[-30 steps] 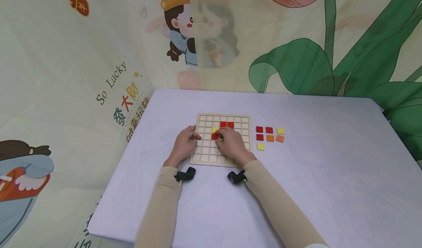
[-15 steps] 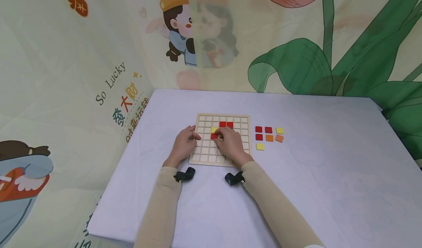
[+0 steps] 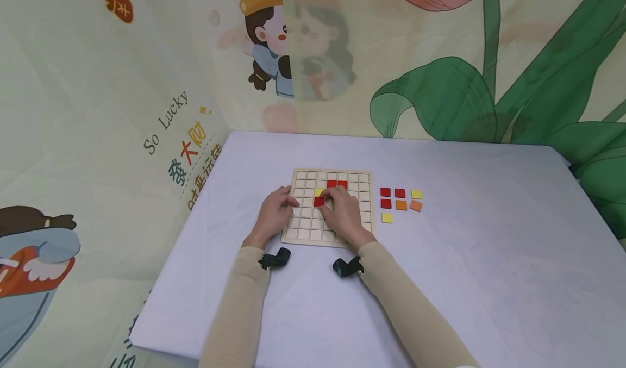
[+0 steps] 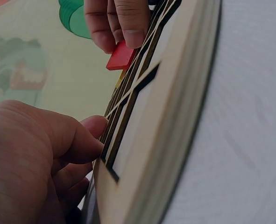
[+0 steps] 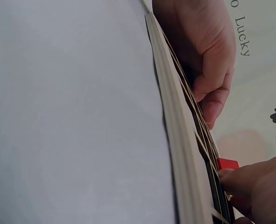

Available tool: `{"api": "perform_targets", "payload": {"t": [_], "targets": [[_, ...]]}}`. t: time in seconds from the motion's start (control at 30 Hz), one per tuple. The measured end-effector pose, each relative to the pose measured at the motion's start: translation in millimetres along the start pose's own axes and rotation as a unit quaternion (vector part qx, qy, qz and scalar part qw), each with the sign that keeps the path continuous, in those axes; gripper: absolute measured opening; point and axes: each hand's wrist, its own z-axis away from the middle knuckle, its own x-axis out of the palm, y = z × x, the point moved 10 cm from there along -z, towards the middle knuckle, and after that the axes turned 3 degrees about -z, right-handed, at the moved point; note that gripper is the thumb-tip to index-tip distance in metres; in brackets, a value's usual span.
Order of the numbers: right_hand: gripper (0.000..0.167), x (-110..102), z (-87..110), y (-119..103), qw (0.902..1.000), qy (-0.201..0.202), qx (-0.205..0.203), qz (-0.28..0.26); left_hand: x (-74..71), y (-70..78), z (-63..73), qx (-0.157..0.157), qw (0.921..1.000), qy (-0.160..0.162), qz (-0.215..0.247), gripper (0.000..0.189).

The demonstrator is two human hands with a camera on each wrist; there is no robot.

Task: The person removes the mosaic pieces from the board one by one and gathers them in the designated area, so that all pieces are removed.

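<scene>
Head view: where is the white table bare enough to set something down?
Free: right of the loose red, orange and yellow square tiles, and between the beige sleeves. Crowded: the middle of the gridded wooden board, around the right hand.

Grid board (image 3: 305,223) is placed mid-frame on table (image 3: 464,281); loose tiles (image 3: 401,205) are laid just right. Left hand (image 3: 274,214) is set at board's left edge, right hand (image 3: 344,214) over its middle, one tile (image 3: 319,201) at fingertips; seated tiles (image 3: 342,185) behind.

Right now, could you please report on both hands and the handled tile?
Right hand pinches red tile over board. Left hand at board's left edge. Right hand partly hides board.
</scene>
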Motion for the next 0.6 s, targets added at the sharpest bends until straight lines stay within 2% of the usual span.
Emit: {"api": "perform_targets", "payload": {"t": [0.2,0.6], "targets": [[0.024,-0.2,2.1,-4.0,0.9996,0.003,-0.013,-0.024,1.4,0.1,-1.1,0.001,1.0,-0.003,-0.005,0.02],[0.027,3.9,1.9,-8.4,0.9997,-0.008,-0.023,0.004,1.0,-0.4,-1.3,0.006,1.0,-0.003,-0.001,0.02]]}}
